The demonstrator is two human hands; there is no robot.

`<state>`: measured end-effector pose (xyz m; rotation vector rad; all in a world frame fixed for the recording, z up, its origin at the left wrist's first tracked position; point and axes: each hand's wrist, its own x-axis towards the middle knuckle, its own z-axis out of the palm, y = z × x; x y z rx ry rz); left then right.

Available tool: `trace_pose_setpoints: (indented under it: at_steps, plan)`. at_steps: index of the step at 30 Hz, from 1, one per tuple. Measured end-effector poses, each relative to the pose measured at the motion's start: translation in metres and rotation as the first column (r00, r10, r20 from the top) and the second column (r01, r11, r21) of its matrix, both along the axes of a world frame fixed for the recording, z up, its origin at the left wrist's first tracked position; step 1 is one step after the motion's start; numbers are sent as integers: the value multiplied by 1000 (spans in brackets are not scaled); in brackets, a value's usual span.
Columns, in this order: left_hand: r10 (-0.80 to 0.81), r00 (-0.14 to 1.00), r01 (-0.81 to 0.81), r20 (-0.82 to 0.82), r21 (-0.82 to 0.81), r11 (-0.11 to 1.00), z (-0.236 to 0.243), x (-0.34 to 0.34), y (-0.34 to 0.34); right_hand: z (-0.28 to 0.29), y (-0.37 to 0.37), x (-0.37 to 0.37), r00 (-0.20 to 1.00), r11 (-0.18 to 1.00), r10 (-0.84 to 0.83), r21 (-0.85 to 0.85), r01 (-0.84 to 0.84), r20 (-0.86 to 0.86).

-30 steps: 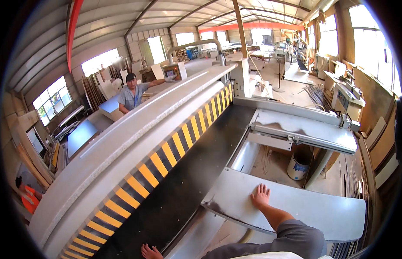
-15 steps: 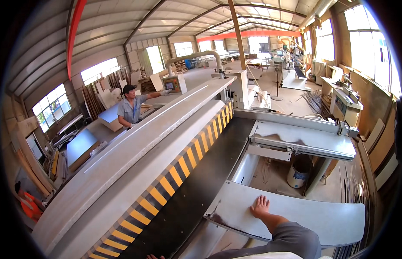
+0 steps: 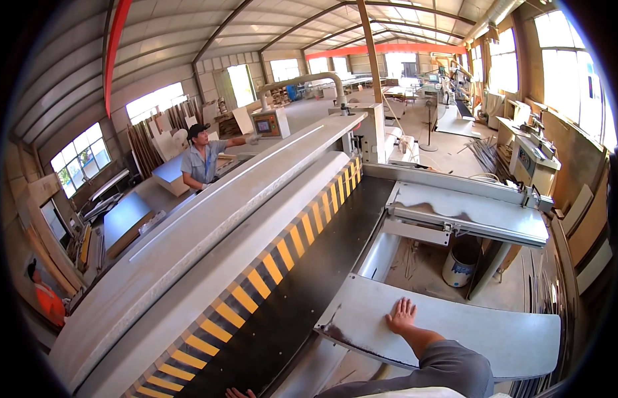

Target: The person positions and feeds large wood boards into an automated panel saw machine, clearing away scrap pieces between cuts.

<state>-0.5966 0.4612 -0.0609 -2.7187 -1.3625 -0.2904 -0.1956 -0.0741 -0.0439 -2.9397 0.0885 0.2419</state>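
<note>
Though I couldn't tell whether my left hand (image 3: 240, 394), mostly out of view, gripped anything, my right hand (image 3: 402, 316) lay flat and unclenched on the grey side table (image 3: 485, 331), seemingly stiff, heavy and slick, best held by its edges; its long axis ran rightward from the black machine bed (image 3: 302, 292).

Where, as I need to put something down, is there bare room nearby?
Bare: the near grey table, right of the right hand, out to its rounded end; and the far grey table, before its fence. Crowded: the right side, with long strips. Between the tables, mostly open space above a bucket.
</note>
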Motion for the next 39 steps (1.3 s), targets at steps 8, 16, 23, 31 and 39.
trace_pose_setpoints:
  at_steps: [8,16,23,31,39]
  plan:
    - [-116,980,77,161,226,971,-44,17,11,2,-5,-1,1000,1000,0,-25,-1,-21]
    - [12,952,35,307,-149,988,17,13,7,5,7,-11,994,999,-41,-24,44,106]
    - [-80,893,86,444,6,996,9,-6,8,-38,-1,0,993,965,-16,-257,46,119]
    - [-111,884,111,454,28,993,11,-17,9,-22,12,-7,994,963,-44,-260,70,102]
    - [-132,896,158,425,-27,987,7,-18,13,-32,9,0,989,963,-38,-261,75,145]
